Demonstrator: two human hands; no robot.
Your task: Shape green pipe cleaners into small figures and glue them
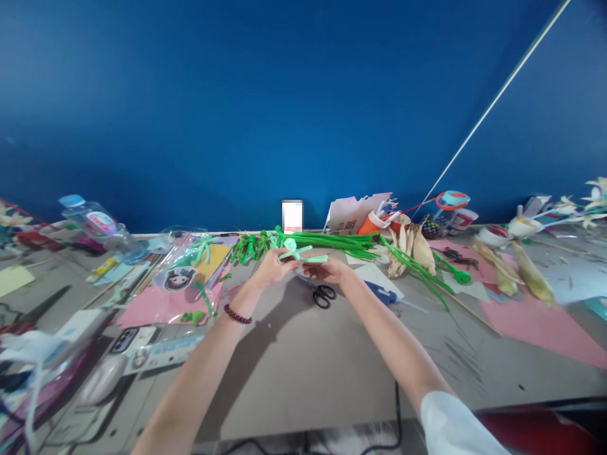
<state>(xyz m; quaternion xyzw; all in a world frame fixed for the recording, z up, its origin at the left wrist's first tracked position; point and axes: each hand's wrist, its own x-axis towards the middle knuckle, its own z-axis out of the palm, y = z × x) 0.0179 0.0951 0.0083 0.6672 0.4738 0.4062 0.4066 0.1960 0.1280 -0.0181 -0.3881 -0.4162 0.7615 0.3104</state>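
Tabletop (279, 379): grey, cluttered | wall (284, 114): deep blue | pale-green piece (294, 250): held above tabletop

From the desk's (284, 373) middle, a bottle label (101, 223) at ten o'clock and red-printed paper (345, 213) at one appeared too blurred to read.

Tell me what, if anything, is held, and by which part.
The left hand holds a pale green fuzzy piece near its left end; whether the right hand grips it too cannot be told.
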